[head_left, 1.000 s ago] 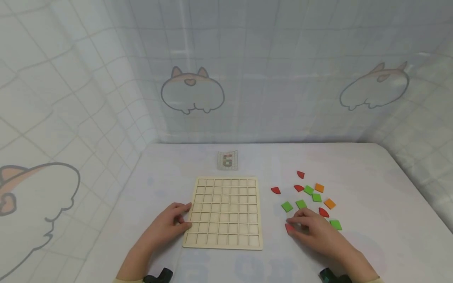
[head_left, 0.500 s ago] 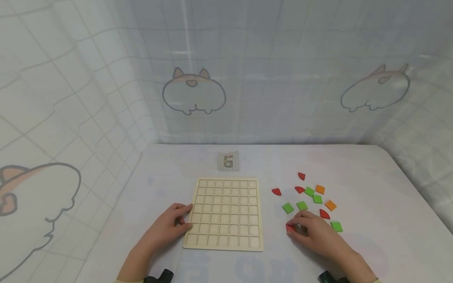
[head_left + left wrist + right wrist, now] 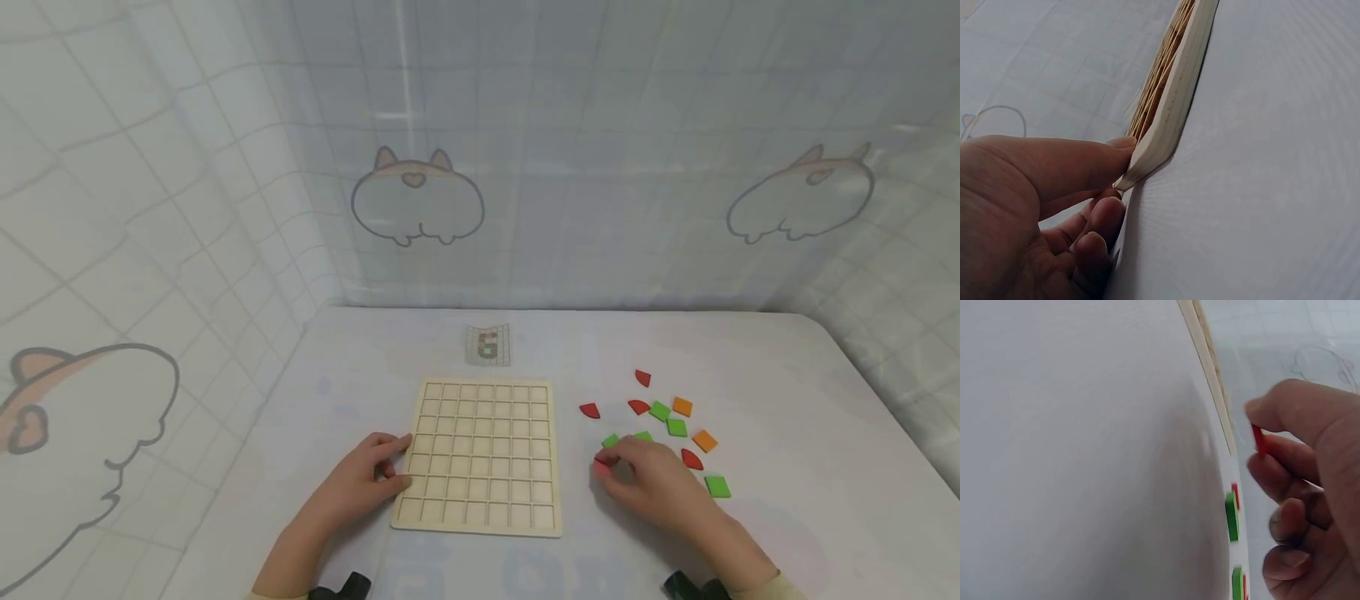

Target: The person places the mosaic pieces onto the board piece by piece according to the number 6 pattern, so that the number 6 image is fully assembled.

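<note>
My right hand (image 3: 660,483) pinches a red tile (image 3: 1259,440) between thumb and fingertips, raised off the table to the right of the board. Its full outline is hidden by the fingers. To the left, a pale wooden grid board (image 3: 480,458) lies flat with bare cells. My left hand (image 3: 360,479) rests at its left edge, with thumb and index fingertip touching the rim and set apart from each other. In the left wrist view the thumb (image 3: 1085,164) lies against the board's corner, while the other fingers bend beneath it.
Green square tiles (image 3: 717,487), orange square tiles (image 3: 705,441) and red quarter-round tiles (image 3: 590,411) lie scattered right of the board. Behind the board is a small card (image 3: 487,345) with a gridded pattern. Patterned cloth walls (image 3: 570,183) enclose the white table.
My right hand has picked up the red tile from the table and moved it slightly left and away from me. The left hand stays at the board's edge.
</note>
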`<state>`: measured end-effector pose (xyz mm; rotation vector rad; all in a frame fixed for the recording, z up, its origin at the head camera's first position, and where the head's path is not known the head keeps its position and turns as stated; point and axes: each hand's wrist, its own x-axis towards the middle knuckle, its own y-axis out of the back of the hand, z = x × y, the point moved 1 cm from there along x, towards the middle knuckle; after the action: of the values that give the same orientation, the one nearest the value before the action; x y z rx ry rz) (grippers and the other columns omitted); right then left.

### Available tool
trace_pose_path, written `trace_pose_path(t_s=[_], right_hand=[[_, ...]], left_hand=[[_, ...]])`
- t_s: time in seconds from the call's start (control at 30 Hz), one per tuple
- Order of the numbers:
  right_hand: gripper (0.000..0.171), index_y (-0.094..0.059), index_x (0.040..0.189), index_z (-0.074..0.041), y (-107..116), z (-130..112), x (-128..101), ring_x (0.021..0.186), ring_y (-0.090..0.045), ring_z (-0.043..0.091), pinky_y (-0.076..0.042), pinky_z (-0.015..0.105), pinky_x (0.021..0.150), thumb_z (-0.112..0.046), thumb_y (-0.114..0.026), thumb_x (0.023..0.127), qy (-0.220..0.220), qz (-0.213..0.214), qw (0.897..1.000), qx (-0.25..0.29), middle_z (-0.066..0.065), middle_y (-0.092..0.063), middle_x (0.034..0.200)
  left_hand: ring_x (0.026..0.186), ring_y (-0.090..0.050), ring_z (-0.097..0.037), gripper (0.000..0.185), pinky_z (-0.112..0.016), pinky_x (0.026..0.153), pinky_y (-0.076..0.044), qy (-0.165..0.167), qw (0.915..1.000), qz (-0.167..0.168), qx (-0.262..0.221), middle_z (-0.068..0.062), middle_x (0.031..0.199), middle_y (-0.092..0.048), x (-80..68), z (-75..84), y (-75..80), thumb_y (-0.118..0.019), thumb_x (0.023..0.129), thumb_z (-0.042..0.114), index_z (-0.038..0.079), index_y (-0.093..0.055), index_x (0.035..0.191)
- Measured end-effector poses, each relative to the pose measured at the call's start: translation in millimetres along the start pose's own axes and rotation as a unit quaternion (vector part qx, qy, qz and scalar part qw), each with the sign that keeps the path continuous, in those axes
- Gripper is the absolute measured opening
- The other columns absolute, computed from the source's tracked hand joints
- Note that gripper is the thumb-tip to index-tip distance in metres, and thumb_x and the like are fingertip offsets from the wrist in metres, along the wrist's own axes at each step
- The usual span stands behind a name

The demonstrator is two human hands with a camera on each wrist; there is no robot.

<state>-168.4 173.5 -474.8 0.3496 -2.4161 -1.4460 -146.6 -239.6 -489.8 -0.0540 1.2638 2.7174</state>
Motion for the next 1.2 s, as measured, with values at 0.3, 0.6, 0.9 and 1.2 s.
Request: trace_pose_path(t_s=[0.3, 0.6, 0.9, 1.2], right_hand=[[0.015, -0.067, 0.087, -0.031, -6.6, -24.4, 34.0, 0.072, -0.05, 0.0, -0.045, 0.02, 0.066, -0.037, -0.071, 0.073, 0.038, 0.029, 0.999, -0.023, -0.024, -0.053, 0.076], [0.015, -0.068, 0.088, -0.026, -19.2, -37.3, 61.4, 0.072, -0.05, 0.003, -0.044, 0.021, 0.066, -0.035, -0.069, 0.076, 0.048, 0.029, 0.998, -0.007, -0.019, -0.054, 0.08], [0.01, -0.069, 0.086, -0.025, -29.8, -57.0, 93.1, 0.072, -0.052, 0.005, -0.043, 0.024, 0.064, -0.031, -0.065, 0.079, 0.065, 0.002, 0.998, 0.015, -0.015, -0.057, 0.079], [0.013, -0.07, 0.086, -0.024, -41.6, -69.6, 116.4, 0.079, -0.053, 0.004, -0.045, 0.026, 0.07, -0.033, -0.064, 0.079, 0.083, -0.003, 0.997, 0.001, -0.011, -0.058, 0.084]], left_hand=[[0.074, -0.047, -0.009, 0.061, -0.023, 0.061, -0.04, 0.007, 1.0, -0.006, -0.002, 0.009, 0.103, -0.045, -0.8, -0.5, -1.4, -0.075, 0.072, 0.03, 0.022, -0.051, 0.128], [0.074, -0.047, -0.008, 0.062, -0.022, 0.061, -0.04, -0.003, 1.0, -0.006, 0.002, 0.009, 0.104, -0.043, -1.7, 0.8, 0.2, -0.073, 0.073, 0.033, 0.023, -0.05, 0.13], [0.074, -0.047, -0.009, 0.062, -0.022, 0.061, -0.04, -0.009, 0.9999, -0.012, -0.004, 0.008, 0.104, -0.043, -0.8, -2.4, 0.3, -0.073, 0.074, 0.035, 0.022, -0.05, 0.13], [0.074, -0.047, -0.008, 0.062, -0.022, 0.061, -0.04, -0.008, 0.9999, -0.006, -0.003, 0.008, 0.104, -0.043, -1.2, -0.7, 0.7, -0.074, 0.073, 0.034, 0.021, -0.051, 0.129]])
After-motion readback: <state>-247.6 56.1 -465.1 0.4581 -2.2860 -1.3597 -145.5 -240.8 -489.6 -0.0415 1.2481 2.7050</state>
